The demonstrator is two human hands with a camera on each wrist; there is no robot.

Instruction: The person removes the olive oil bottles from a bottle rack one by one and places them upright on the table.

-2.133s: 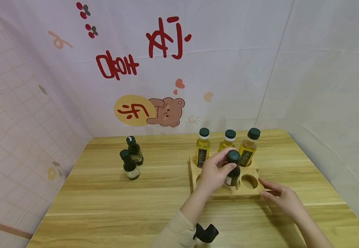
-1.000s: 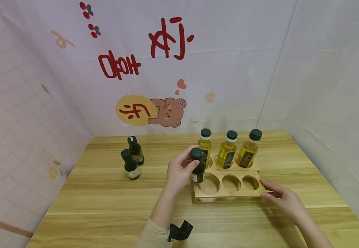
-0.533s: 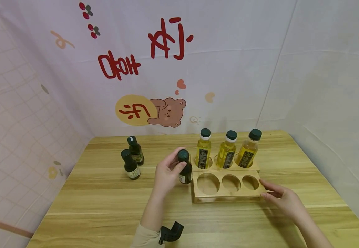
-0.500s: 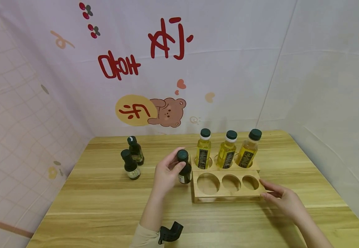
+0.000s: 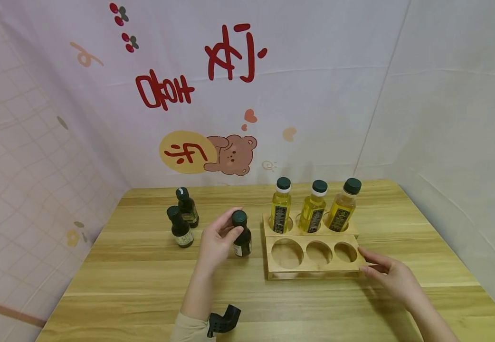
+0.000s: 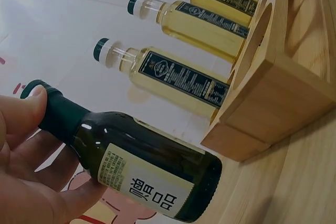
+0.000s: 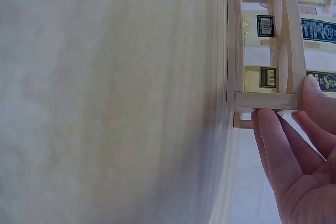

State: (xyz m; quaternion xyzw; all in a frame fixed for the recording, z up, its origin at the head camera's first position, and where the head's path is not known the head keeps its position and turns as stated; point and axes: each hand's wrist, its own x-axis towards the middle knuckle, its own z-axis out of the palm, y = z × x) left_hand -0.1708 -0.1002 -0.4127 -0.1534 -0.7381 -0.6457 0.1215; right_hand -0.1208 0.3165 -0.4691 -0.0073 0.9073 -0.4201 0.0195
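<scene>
My left hand [image 5: 215, 244] pinches a small dark green bottle [image 5: 243, 242] by its capped neck, just left of the wooden bottle rack [image 5: 311, 263]. In the left wrist view this bottle [image 6: 142, 161] shows a pale label; whether its base touches the table I cannot tell. At the rack's right end my right hand [image 5: 390, 278] grips the front corner between thumb and fingers. The rack has two steps. Three bottles of yellow oil [image 5: 280, 209] stand in its back row, and the three round holes of its front row hold nothing.
Two more dark bottles [image 5: 182, 232] [image 5: 186, 209] stand close together on the left of the wooden table [image 5: 145, 294]. A white printed cloth [image 5: 316, 95] hangs behind the table and along its sides.
The left hand has carried the dark bottle from above the rack's front row leftward, off the rack and down beside it. The right hand has kept its place on the rack's end.
</scene>
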